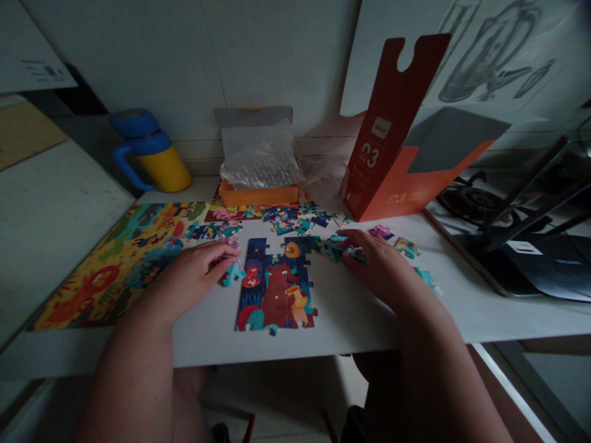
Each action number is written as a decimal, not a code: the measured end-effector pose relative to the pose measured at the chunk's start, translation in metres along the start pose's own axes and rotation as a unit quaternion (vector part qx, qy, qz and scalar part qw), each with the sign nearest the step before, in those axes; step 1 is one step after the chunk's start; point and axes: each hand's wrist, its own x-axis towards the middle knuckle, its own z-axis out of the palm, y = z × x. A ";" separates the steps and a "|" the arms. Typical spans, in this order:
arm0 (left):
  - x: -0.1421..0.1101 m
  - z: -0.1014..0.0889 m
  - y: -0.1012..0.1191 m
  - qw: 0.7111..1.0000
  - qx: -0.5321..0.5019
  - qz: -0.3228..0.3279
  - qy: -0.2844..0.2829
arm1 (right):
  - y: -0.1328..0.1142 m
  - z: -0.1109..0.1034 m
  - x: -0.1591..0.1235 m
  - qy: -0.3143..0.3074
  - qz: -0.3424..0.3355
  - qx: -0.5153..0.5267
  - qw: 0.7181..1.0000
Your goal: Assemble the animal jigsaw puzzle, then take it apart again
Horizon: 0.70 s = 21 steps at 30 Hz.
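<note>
A: Where does the bear puzzle (278,292) lie?
B: On the white table (351,329), between the two hands; it is partly joined, with a gap in its far edge.
A: And the left hand (206,261)?
B: Just left of the bear puzzle, fingers curled beside a teal piece (233,274); I cannot tell whether it grips anything.
A: The right hand (377,255)?
B: Right of the bear puzzle, bent over a cluster of pieces (331,247); its fingertips are partly lost among them, so I cannot tell its grip either.
A: What else surrounds the bear puzzle?
B: Loose pieces (295,220) beyond it; a plastic-filled orange box (258,196) behind those; a colourful picture sheet (99,280) to its left; a tall orange carton (376,132) beyond it, to the right.
</note>
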 end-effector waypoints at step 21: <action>-0.001 -0.001 0.022 0.998 -0.017 0.060 -0.003 | 0.001 0.006 -0.001 -0.002 -0.120 -0.098 0.988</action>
